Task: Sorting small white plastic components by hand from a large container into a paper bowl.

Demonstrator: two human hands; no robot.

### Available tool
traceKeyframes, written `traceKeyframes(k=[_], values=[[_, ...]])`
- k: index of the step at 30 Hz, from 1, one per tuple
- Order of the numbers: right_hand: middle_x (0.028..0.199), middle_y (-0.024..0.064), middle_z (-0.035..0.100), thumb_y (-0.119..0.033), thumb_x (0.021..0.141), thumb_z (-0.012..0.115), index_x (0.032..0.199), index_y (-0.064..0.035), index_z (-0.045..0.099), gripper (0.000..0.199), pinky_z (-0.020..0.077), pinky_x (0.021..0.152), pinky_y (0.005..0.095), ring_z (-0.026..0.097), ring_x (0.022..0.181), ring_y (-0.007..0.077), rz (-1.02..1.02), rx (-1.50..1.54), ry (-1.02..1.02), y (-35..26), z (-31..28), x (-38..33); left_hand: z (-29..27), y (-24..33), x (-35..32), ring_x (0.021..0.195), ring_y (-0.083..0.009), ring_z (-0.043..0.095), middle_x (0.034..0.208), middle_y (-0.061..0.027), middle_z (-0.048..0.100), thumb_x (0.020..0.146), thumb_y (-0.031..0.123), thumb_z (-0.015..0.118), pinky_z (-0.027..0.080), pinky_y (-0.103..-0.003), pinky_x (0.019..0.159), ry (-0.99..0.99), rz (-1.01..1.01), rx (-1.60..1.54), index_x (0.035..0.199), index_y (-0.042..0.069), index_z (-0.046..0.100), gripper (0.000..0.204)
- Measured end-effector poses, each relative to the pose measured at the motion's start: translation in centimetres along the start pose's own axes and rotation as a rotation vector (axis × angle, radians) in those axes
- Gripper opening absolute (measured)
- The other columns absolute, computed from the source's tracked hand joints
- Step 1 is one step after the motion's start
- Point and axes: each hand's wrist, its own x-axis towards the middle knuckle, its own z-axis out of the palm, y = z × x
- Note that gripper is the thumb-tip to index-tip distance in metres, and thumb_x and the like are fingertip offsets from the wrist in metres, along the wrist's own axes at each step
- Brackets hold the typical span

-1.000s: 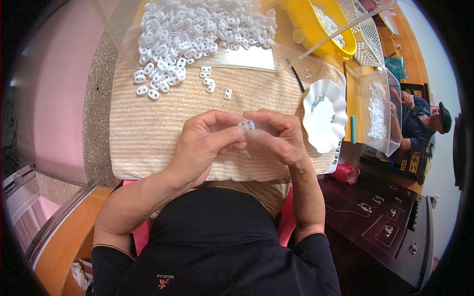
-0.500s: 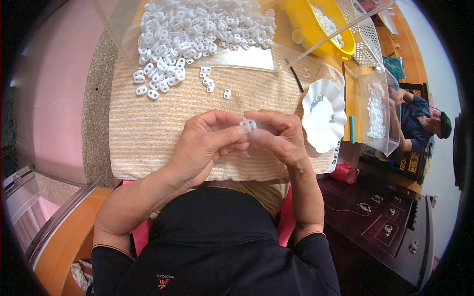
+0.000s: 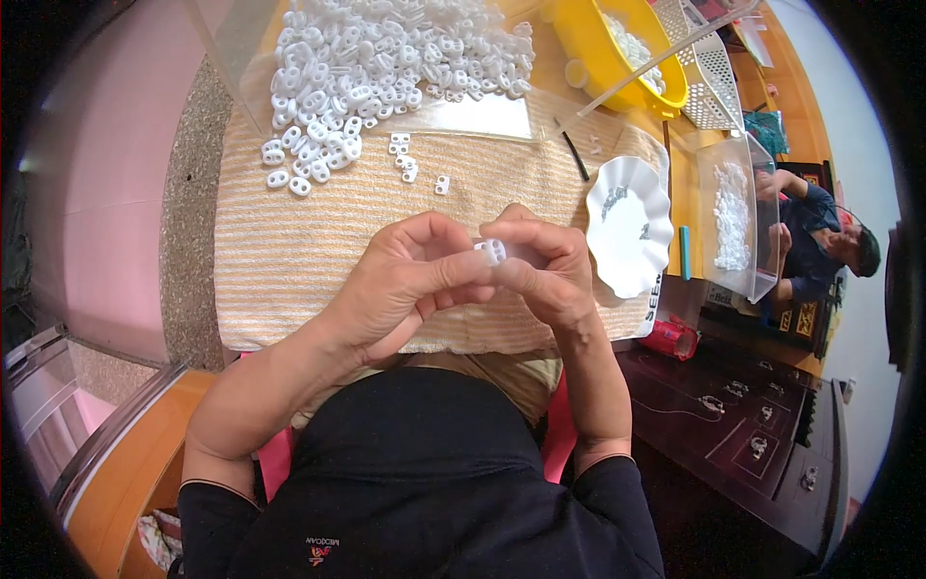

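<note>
Over the striped towel (image 3: 289, 280), a small white two-hole plastic cord-lock piece (image 3: 493, 253) is pinched between both hands. My left hand (image 3: 410, 275) grips its left side with thumb and forefinger, the other fingers curled beneath. On its other side, my right hand (image 3: 550, 270) presses it between thumb and index finger. Fingertips cover part of the piece. Beyond my hands lie a single white piece (image 3: 442, 184) and a short row of similar pieces (image 3: 400, 159). A large heap of oval two-hole white pieces (image 3: 357, 82) spreads behind them.
To the right sits a white wavy-rimmed plate (image 3: 648, 265) holding small grey bits. A black stick (image 3: 576, 156) and a teal bar (image 3: 685, 253) lie near it. Farther right are a yellow basin (image 3: 584, 72), a white perforated basket (image 3: 712, 82), a clear box (image 3: 764, 265) and another person (image 3: 820, 227).
The pinched white piece has shifted slightly right and down and turned a little between my fingertips. Both hands keep their hold with small finger movements.
</note>
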Motion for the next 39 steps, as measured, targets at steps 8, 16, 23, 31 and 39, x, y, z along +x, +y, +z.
traceKeyframes(k=[8, 16, 23, 31, 39], values=[[0.084, 0.0062, 0.062, -0.004, 0.077, 0.074, 0.1, 0.0046, 0.069, 0.025, 0.0414, 0.068, 0.0227, 0.055, 0.077, 0.0117, -0.003, -0.08, 0.031, -0.9, 0.9, -0.2, 0.4, -0.2, -0.3, 0.081, -0.0124, 0.064, 0.087, -0.0034, 0.064, 0.086, 0.006, 0.069, 0.057, -0.027, 0.075, -0.036, 0.0, -0.001, 0.085, 0.005, 0.06, 0.009], [0.083, 0.0049, 0.06, -0.004, 0.079, 0.072, 0.102, 0.0033, 0.068, 0.025, 0.041, 0.066, 0.0217, 0.054, 0.076, 0.0098, -0.067, -0.188, -0.056, -1.4, 0.5, -0.5, 0.8, -0.3, -0.7, 0.08, -0.0134, 0.064, 0.085, -0.004, 0.065, 0.086, 0.005, 0.069, 0.058, -0.028, 0.074, -0.061, -0.018, 0.006, 0.084, 0.004, 0.062, 0.007], [0.085, 0.0017, 0.057, -0.001, 0.083, 0.068, 0.106, 0.0016, 0.067, 0.024, 0.04, 0.064, 0.0198, 0.052, 0.075, 0.0064, -0.087, -0.167, -0.073, -1.6, 1.1, -0.8, 0.9, -0.5, -0.7, 0.078, -0.014, 0.064, 0.084, -0.0053, 0.065, 0.086, 0.005, 0.069, 0.057, -0.029, 0.073, -0.074, -0.001, 0.008, 0.082, 0.004, 0.062, 0.008], [0.092, 0.0061, 0.06, 0.004, 0.081, 0.068, 0.096, 0.0013, 0.064, 0.016, 0.0461, 0.07, 0.0247, 0.059, 0.081, 0.0122, 0.023, -0.165, -0.026, -1.7, 0.2, -0.7, 0.2, -0.7, 0.1, 0.079, -0.0147, 0.064, 0.088, -0.0071, 0.066, 0.086, 0.007, 0.068, 0.056, -0.027, 0.075, -0.054, 0.005, 0.091, 0.088, 0.003, 0.061, 0.008], [0.08, 0.0038, 0.064, -0.002, 0.088, 0.065, 0.095, 0.0003, 0.062, 0.008, 0.0487, 0.068, 0.0212, 0.061, 0.073, 0.0098, -0.385, -0.49, 0.508, -3.8, -1.6, 0.6, 0.7, -0.6, -0.1, 0.081, -0.0138, 0.064, 0.102, -0.0125, 0.065, 0.087, 0.008, 0.068, 0.056, -0.028, 0.075, -0.032, 0.031, 0.127, 0.094, 0.003, 0.06, 0.011]])
